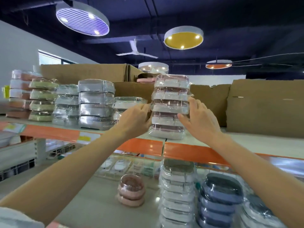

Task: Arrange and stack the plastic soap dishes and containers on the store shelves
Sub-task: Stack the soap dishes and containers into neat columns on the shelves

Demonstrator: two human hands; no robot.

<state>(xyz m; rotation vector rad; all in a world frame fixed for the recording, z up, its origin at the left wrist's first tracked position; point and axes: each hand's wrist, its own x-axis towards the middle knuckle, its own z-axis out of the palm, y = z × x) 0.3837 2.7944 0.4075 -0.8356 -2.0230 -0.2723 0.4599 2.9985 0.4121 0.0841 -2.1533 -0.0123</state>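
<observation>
Hands (166,118) clasping wrapped pink-white soap-dish stack (170,106) on shelf (246,142); labels unreadable.

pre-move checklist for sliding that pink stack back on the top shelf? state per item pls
1. Both hands on the stack: ok. Left hand and right hand flank the pink stack at mid height.
2. Grip firm: cannot tell; fingers touch the wrap, closure unclear.
3. Stack straight: ok, it stands roughly upright on the top shelf.
4. Base fully on the shelf: ok, though near the front edge.
5. Space behind: not ok, a cardboard box stands close behind.
6. Left neighbour clear: cannot tell; the clear-wrapped dishes sit right by the left hand.
</observation>
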